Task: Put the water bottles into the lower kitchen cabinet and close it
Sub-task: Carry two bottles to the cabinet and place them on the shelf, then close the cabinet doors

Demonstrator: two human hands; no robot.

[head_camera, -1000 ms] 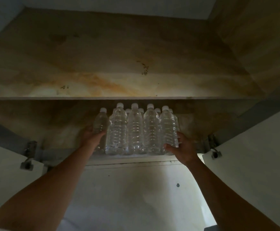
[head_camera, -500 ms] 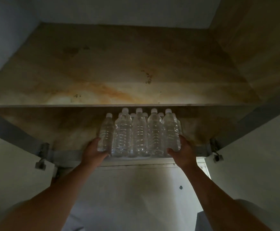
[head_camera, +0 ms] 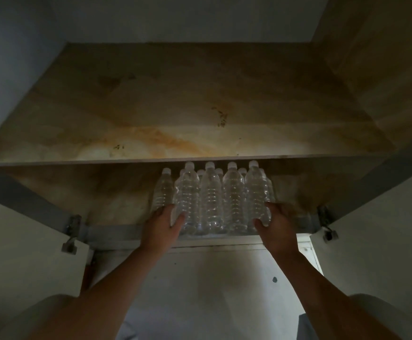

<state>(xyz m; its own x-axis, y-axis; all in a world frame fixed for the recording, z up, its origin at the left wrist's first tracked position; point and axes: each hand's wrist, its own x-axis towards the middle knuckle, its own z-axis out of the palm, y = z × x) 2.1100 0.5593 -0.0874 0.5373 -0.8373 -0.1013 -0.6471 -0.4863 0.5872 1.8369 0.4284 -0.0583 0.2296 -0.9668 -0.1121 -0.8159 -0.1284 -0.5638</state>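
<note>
Between both hands (head_camera: pixel 162 227) (head_camera: pixel 277 225), seemingly gripped: water bottles (head_camera: pixel 212 200)

rear bottles (head_camera: pixel 242 172) mostly hidden, cabinet doors (head_camera: pixel 381 253) cut off

Bottles on cabinet floor, under shelf, doors open both sides

Water bottles (head_camera: pixel 212 200) stand upright in rows near the front edge of the cabinet floor (head_camera: pixel 116 207), below the shelf (head_camera: pixel 175 114); one bottle (head_camera: pixel 162 190) stands at the group's left. Left hand (head_camera: pixel 162 225) touches the group's left side, right hand (head_camera: pixel 277 223) its right. Left door (head_camera: pixel 23 253) and right door (head_camera: pixel 376 241) flank the opening
</note>
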